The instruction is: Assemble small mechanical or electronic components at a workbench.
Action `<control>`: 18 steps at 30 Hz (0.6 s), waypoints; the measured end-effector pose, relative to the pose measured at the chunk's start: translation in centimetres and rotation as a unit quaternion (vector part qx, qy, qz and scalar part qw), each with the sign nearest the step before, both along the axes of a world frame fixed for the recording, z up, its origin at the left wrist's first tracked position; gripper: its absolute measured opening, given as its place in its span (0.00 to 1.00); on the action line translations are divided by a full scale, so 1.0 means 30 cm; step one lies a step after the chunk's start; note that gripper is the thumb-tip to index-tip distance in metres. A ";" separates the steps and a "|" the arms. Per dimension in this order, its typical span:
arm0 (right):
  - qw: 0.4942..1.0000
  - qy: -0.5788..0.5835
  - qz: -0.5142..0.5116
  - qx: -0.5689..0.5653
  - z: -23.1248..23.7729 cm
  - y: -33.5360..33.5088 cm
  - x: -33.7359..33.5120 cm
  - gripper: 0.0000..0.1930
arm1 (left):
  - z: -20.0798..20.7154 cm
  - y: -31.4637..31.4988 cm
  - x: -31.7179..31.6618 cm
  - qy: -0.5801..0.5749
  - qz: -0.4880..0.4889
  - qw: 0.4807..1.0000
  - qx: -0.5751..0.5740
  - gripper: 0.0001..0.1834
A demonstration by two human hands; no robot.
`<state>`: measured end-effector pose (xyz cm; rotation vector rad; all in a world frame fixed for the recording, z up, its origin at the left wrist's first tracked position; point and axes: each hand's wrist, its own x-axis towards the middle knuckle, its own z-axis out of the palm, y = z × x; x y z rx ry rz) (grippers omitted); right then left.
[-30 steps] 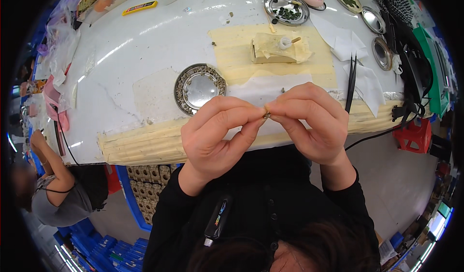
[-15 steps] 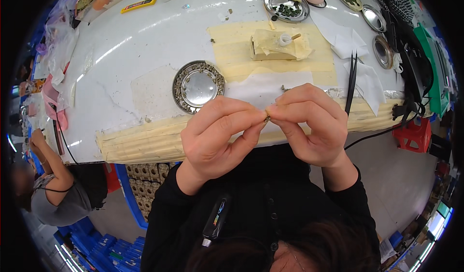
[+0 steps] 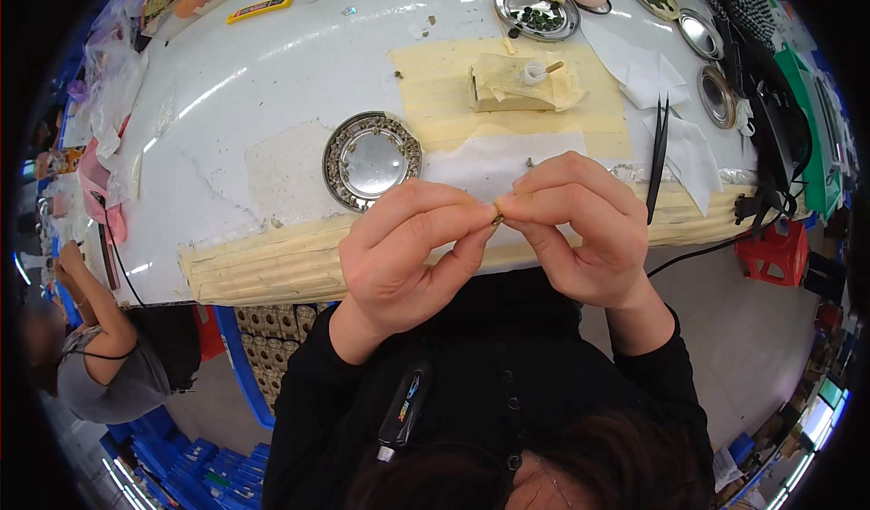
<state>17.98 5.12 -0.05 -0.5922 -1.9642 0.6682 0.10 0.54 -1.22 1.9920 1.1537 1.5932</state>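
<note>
My left hand (image 3: 412, 261) and my right hand (image 3: 580, 233) meet over the table's near edge, thumbs and forefingers pinched together. Between their fingertips is a tiny brownish metal piece (image 3: 498, 220), mostly covered by the fingers, so its exact kind cannot be made out. Beyond my left hand lies a round steel dish (image 3: 373, 165) with many small similar-coloured metal pieces around its rim. Another small piece (image 3: 530, 162) rests on the white paper (image 3: 480, 170) just past my right fingers. Black tweezers (image 3: 659, 161) lie to the right of my right hand.
A taped block (image 3: 489, 93) holds a small white pot (image 3: 533, 74) with a stick. Behind it stands a steel plate of dark green pieces (image 3: 542, 20). A yellow cutter (image 3: 260, 9) lies far left. Another person (image 3: 109, 356) sits at left; a red stool (image 3: 773, 254) stands right.
Both hands have shifted very slightly, with my right hand a touch higher and further left. The pinch on the small piece stays the same.
</note>
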 end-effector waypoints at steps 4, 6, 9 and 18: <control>1.000 0.009 -0.013 0.020 0.002 0.012 -0.005 0.10 | 0.003 -0.001 0.012 -0.047 0.010 0.998 -0.035 0.12; 1.000 0.016 -0.016 -0.019 0.016 0.009 -0.009 0.10 | 0.008 0.003 0.017 -0.068 0.020 0.996 -0.046 0.12; 0.998 0.025 -0.020 -0.049 0.017 0.009 -0.008 0.09 | 0.014 0.008 0.010 -0.058 0.021 0.998 -0.029 0.12; 0.971 0.105 0.039 -0.213 -0.003 -0.011 -0.014 0.02 | 0.019 0.012 0.014 -0.029 0.030 0.999 0.027 0.13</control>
